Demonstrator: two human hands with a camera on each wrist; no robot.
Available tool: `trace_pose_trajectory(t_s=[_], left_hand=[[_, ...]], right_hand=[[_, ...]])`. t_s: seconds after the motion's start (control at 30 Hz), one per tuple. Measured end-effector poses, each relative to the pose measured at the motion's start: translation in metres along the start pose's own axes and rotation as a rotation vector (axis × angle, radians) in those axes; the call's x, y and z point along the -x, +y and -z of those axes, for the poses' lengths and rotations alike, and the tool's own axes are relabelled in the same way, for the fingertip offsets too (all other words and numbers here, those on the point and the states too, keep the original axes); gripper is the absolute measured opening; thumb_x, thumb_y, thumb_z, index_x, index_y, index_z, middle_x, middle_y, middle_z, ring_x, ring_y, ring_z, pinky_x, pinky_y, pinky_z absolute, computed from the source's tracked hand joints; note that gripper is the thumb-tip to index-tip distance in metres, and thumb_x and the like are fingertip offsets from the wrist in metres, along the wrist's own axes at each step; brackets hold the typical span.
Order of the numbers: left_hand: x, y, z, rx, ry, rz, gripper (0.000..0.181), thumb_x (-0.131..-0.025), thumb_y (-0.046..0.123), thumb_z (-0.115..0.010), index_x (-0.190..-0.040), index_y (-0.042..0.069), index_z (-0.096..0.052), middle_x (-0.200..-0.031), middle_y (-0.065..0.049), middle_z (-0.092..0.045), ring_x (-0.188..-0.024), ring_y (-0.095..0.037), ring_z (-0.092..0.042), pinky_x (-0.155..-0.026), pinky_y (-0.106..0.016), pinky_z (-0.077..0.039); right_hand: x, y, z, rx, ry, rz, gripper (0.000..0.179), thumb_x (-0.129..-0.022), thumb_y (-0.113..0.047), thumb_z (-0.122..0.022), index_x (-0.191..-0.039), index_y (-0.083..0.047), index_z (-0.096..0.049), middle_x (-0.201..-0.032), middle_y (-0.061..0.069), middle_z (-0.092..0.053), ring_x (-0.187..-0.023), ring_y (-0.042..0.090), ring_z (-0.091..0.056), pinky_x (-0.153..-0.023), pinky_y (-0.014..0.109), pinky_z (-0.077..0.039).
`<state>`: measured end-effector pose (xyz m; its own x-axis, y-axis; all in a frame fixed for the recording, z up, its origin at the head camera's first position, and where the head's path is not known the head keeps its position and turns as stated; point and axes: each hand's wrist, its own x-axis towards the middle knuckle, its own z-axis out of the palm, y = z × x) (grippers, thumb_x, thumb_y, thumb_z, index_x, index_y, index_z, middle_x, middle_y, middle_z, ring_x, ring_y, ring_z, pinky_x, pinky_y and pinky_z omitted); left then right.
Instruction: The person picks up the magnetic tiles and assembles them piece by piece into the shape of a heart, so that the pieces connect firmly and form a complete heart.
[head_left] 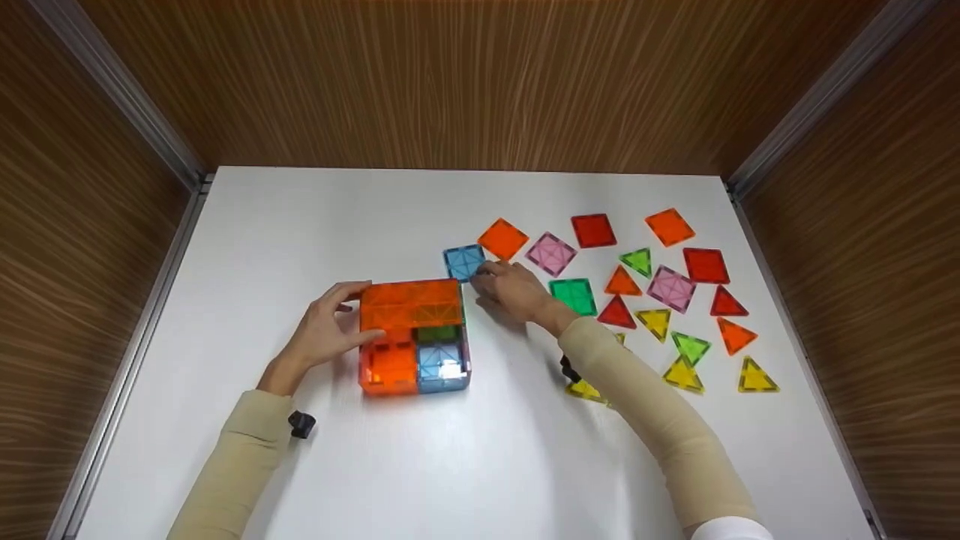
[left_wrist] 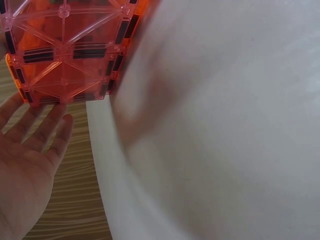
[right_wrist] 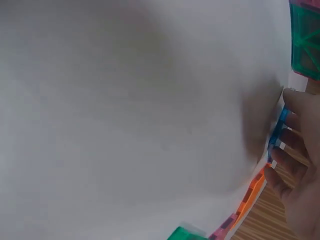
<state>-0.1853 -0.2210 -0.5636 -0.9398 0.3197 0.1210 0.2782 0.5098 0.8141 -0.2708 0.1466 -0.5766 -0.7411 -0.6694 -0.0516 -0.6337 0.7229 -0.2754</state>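
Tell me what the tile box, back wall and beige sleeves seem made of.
Tile box: probably glossy, see-through plastic; light glares off it. Back wall: wood or wood-look laminate, seemingly satin, with streaked grain. Beige sleeves: likely matte fabric, given the creases.

In tile box [head_left: 409, 300] and loose blue tile [head_left: 463, 262], looks like see-through plastic, glossy, catching a sharp glint on the box. On tabletop [head_left: 322, 225], reads smooth with a soft sheen; on wall panels [head_left: 450, 82], resembles streaky wood grain. At corner rail [head_left: 122, 88], looks metallic, dull; at sleeves [head_left: 244, 442], like matt cloth.
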Motion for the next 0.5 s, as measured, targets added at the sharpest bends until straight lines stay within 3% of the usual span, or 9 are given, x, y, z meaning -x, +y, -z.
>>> trace_pose_trajectory(t_s=[0.33, 0.5], left_hand=[[-0.001, -0.002, -0.002, 0.000, -0.002, 0.014, 0.081, -0.082, 0.034, -0.093, -0.150, 0.014, -0.055, -0.148, -0.008, -0.062, -0.135, -0.030, -0.059, -0.111, -0.052, -0.053], [0.000, -0.001, -0.001, 0.001, 0.008, 0.005, 0.082, -0.080, 0.032, -0.094, -0.149, 0.013, -0.056, -0.147, -0.010, -0.062, -0.133, -0.031, -0.060, -0.109, -0.054, -0.053]], right_hand=[[0.025, -0.006, 0.001, 0.005, -0.008, 0.013, 0.037, -0.105, -0.032, -0.065, -0.135, -0.011, -0.069, -0.135, 0.011, -0.066, -0.123, 0.032, -0.061, -0.109, 0.050, -0.054], [0.017, -0.004, 0.002, -0.015, -0.003, -0.015, 0.047, -0.104, -0.037, -0.066, -0.144, -0.013, -0.063, -0.151, 0.012, -0.057, -0.140, 0.034, -0.053, -0.119, 0.057, -0.046]])
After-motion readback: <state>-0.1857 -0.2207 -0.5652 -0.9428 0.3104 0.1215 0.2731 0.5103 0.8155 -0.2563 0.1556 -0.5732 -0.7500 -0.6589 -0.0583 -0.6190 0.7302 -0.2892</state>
